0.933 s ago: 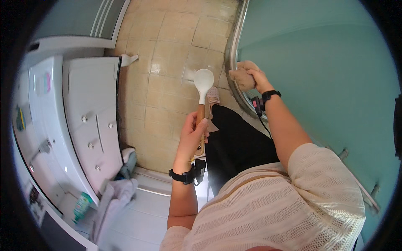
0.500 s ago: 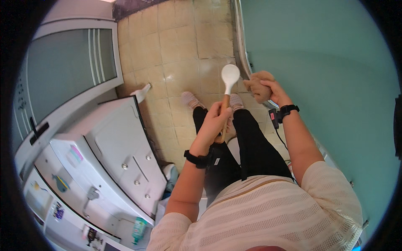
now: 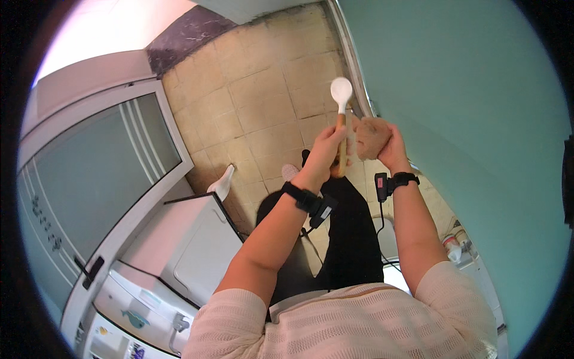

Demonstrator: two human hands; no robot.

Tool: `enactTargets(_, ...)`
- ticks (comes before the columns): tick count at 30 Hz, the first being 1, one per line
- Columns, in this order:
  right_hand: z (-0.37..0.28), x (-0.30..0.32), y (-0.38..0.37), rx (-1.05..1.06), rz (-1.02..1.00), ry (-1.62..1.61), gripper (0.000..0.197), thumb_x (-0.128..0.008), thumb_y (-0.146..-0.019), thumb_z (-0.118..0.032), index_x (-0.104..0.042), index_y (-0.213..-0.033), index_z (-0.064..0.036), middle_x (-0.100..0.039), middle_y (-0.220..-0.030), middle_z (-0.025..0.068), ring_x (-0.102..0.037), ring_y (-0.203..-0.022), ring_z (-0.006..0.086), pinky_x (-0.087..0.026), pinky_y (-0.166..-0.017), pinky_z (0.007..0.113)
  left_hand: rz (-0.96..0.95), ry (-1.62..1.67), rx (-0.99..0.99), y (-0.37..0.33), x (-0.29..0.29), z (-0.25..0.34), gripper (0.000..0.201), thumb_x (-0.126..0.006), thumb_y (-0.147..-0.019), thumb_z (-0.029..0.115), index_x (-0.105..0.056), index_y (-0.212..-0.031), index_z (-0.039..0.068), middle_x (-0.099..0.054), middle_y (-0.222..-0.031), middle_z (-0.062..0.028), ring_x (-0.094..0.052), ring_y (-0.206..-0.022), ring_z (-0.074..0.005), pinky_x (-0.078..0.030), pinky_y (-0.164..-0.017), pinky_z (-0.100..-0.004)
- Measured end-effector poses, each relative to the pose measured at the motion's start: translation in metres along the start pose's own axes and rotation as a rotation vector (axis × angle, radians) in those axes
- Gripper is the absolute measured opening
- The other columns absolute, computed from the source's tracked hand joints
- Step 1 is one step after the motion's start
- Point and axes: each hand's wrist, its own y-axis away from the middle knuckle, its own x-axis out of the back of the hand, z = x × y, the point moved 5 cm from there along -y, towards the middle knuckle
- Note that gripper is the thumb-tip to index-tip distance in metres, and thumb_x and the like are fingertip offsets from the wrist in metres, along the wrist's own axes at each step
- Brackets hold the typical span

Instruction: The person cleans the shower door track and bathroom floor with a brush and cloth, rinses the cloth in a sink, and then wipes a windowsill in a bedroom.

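Observation:
My left hand (image 3: 326,152) is wrapped around the wooden handle of a spoon (image 3: 341,91) with a white oval head. The head points away from me, over the tiled floor. Just to the right, a crumpled brown cloth (image 3: 372,139) is gripped in my right hand (image 3: 393,149). The cloth is close beside the spoon's handle; whether they touch I cannot tell. Part of the handle is hidden by my left fingers. Both wrists wear black bands with small devices attached.
To the left are a glass-panelled door (image 3: 107,155) in a white frame and a white cabinet (image 3: 200,251) with a basin beside it. A white object (image 3: 223,182) sticks out past the cabinet. A green panel (image 3: 478,119) runs along my right, its metal rail edging the tiled floor (image 3: 263,102).
The view has turned and moved forward, with the door and cabinet lower in it. My hands have come closer together, still holding the spoon and the cloth. My legs have shifted.

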Motion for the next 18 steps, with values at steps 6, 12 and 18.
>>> enactTargets(6,-0.005,0.004,-0.028,-0.053,0.000,-0.210,0.045,-0.039,-0.091,-0.032,-0.045,-0.125,-0.0027,-0.049,-0.127,0.0113,-0.045,-0.118,0.0260,-0.035,-0.100,0.045,0.040,0.176,-0.069,-0.065,-0.028,0.006,0.024,-0.049,-0.093,0.026,-0.048,-0.102,0.005,-0.050,-0.072,-0.0037,-0.053,-0.057,-0.0147,-0.047,-0.051,-0.0295)
enactTargets(12,-0.020,-0.006,-0.101,0.197,0.087,0.015,0.038,-0.051,-0.090,-0.017,-0.047,-0.124,0.0002,-0.052,-0.121,0.0105,-0.048,-0.114,0.0243,-0.038,-0.098,0.038,-0.211,0.162,-0.115,-0.168,-0.023,0.060,0.024,-0.045,-0.095,0.029,-0.047,-0.098,0.005,-0.052,-0.074,-0.0047,-0.053,-0.060,-0.0148,-0.049,-0.051,-0.0293)
enactTargets(18,-0.030,-0.034,-0.154,0.292,0.091,-0.013,0.043,-0.055,-0.088,-0.015,-0.045,-0.127,0.0005,-0.053,-0.118,0.0118,-0.051,-0.108,0.0213,-0.040,-0.093,0.036,-0.208,0.119,0.004,-0.251,-0.002,0.086,0.023,-0.042,-0.096,0.029,-0.045,-0.099,0.007,-0.052,-0.075,-0.0060,-0.054,-0.060,-0.0162,-0.050,-0.052,-0.0303)
